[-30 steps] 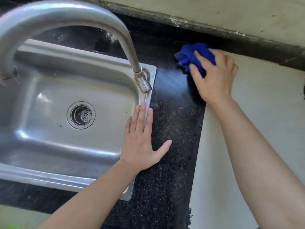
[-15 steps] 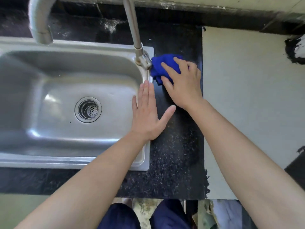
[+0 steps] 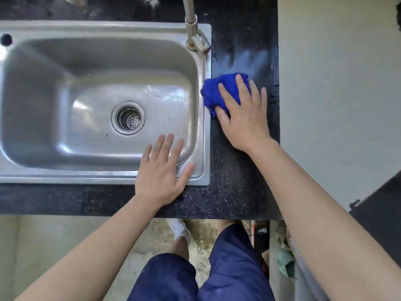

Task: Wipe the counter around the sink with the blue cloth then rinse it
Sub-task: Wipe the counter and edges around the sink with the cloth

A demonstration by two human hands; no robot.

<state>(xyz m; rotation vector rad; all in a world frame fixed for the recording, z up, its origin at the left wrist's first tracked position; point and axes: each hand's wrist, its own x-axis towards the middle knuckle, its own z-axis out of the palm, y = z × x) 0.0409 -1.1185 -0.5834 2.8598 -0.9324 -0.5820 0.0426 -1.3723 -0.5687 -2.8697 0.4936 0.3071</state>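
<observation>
A bunched blue cloth [image 3: 213, 92] lies on the black speckled counter [image 3: 234, 177] just right of the steel sink [image 3: 39, 177], touching the sink's right rim. My right hand [image 3: 243, 118] presses flat on the cloth, fingers spread over it. My left hand [image 3: 161, 172] rests open and flat on the sink's front right corner, fingers over the basin edge. A wet streak shows on the counter behind the cloth.
The faucet base [image 3: 196, 40] stands at the sink's back right corner, close behind the cloth. A drain strainer [image 3: 128, 117] sits mid-basin. A pale wall surface [image 3: 336, 105] borders the counter on the right. My legs and the floor show below the counter's front edge.
My right hand has dragged the cloth from the back corner toward me along the strip right of the sink. My left hand has shifted toward the sink's front corner.
</observation>
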